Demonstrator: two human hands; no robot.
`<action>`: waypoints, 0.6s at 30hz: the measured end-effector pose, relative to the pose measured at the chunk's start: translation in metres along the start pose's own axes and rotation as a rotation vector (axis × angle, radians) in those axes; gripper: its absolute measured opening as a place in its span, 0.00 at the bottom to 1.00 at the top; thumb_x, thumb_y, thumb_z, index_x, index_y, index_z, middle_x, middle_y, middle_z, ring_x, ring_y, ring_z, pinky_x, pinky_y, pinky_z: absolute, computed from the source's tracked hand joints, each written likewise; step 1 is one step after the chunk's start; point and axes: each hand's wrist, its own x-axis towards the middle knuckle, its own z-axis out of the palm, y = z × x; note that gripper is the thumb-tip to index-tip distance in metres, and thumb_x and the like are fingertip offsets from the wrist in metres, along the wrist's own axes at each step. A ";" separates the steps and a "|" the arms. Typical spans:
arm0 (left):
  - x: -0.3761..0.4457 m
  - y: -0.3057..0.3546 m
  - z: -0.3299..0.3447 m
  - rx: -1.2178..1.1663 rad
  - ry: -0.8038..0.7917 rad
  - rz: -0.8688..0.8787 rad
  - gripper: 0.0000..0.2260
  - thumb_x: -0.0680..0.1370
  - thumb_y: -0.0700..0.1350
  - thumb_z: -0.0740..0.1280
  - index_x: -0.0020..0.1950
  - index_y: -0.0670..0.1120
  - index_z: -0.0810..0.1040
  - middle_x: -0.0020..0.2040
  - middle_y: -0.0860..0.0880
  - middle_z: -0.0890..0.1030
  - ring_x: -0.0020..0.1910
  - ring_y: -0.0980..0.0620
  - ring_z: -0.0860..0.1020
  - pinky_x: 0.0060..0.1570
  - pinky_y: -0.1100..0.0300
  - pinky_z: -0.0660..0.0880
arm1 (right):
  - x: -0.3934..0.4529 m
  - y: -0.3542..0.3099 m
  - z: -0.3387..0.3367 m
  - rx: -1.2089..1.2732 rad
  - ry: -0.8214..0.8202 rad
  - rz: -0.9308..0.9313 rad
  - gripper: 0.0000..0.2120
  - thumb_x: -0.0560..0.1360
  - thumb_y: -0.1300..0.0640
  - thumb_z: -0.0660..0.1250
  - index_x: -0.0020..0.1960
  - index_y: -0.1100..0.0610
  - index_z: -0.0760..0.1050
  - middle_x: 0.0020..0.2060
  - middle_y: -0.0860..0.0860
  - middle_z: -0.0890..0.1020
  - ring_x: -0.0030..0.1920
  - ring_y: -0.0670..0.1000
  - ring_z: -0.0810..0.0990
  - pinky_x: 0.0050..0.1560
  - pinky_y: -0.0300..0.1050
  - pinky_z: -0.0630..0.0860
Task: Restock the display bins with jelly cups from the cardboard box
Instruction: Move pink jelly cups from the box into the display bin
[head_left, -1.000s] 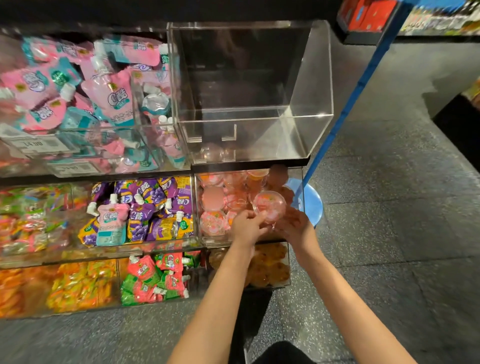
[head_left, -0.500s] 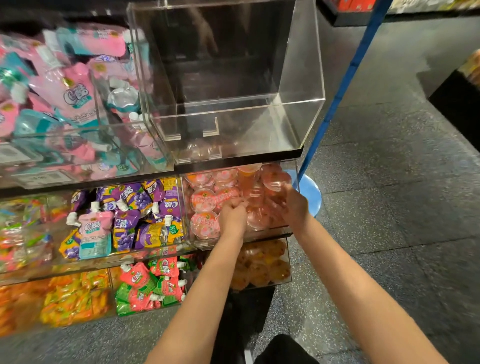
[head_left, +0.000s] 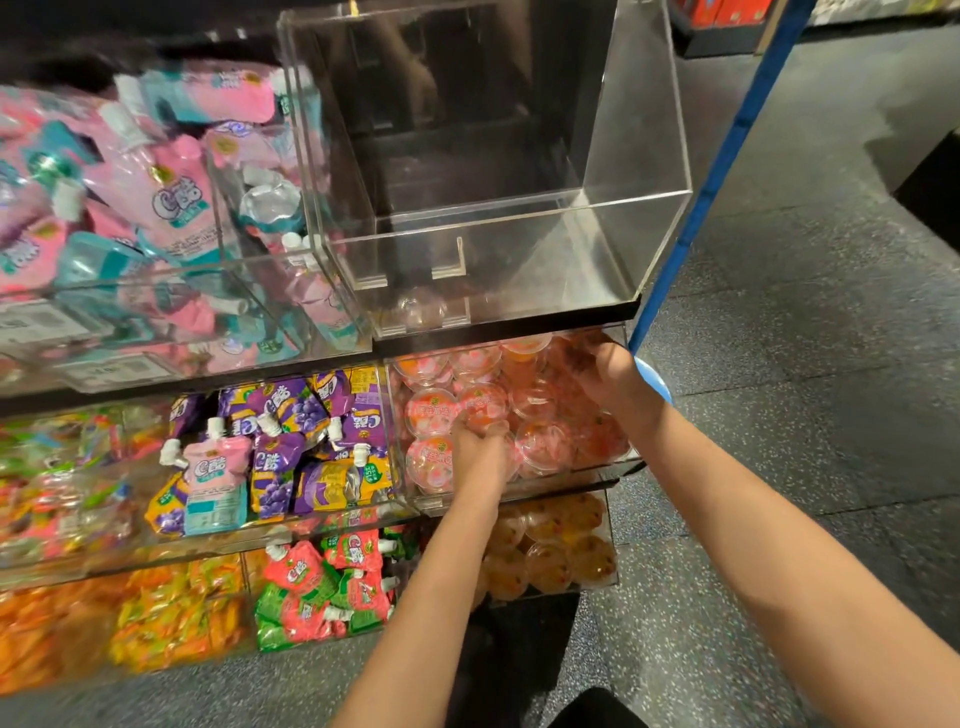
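The middle-shelf clear bin (head_left: 519, 496) is packed with pink jelly cups (head_left: 545, 447). Both my hands are inside it. My left hand (head_left: 480, 452) is at the front, fingers curled round a pink jelly cup (head_left: 483, 402). My right hand (head_left: 621, 384) reaches to the back right corner under the shelf above, its fingertips buried among the cups there. The cardboard box is out of view.
Above is an empty clear acrylic bin (head_left: 509, 213); below is a bin of orange jelly cups (head_left: 556, 556). Bins of pink, purple and red drink pouches (head_left: 291, 441) fill the left. A blue pole (head_left: 727, 135) with a round base (head_left: 655, 382) stands just right of my right hand.
A second ago both hands held one pink cup in front of the bin. They have since moved into the bin; the right hand has pushed further back and right.
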 end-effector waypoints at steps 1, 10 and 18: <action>0.001 0.000 -0.002 0.012 0.005 0.004 0.23 0.80 0.43 0.62 0.74 0.45 0.59 0.64 0.48 0.71 0.66 0.45 0.70 0.56 0.58 0.65 | -0.003 0.003 -0.003 0.110 0.018 -0.015 0.18 0.80 0.62 0.60 0.67 0.70 0.68 0.62 0.60 0.74 0.56 0.49 0.80 0.49 0.30 0.74; -0.041 0.002 -0.018 -0.100 0.063 0.024 0.23 0.79 0.44 0.63 0.73 0.46 0.63 0.66 0.46 0.72 0.61 0.47 0.73 0.63 0.50 0.71 | -0.070 -0.039 -0.035 1.048 -0.214 0.434 0.21 0.80 0.62 0.59 0.71 0.68 0.63 0.64 0.62 0.73 0.65 0.59 0.73 0.58 0.42 0.75; -0.128 0.030 -0.059 -0.114 0.158 0.164 0.07 0.79 0.41 0.64 0.56 0.47 0.74 0.56 0.46 0.79 0.55 0.47 0.78 0.59 0.54 0.74 | -0.160 -0.131 -0.094 1.040 -0.472 0.348 0.06 0.79 0.64 0.60 0.53 0.59 0.75 0.40 0.53 0.82 0.36 0.47 0.83 0.36 0.38 0.79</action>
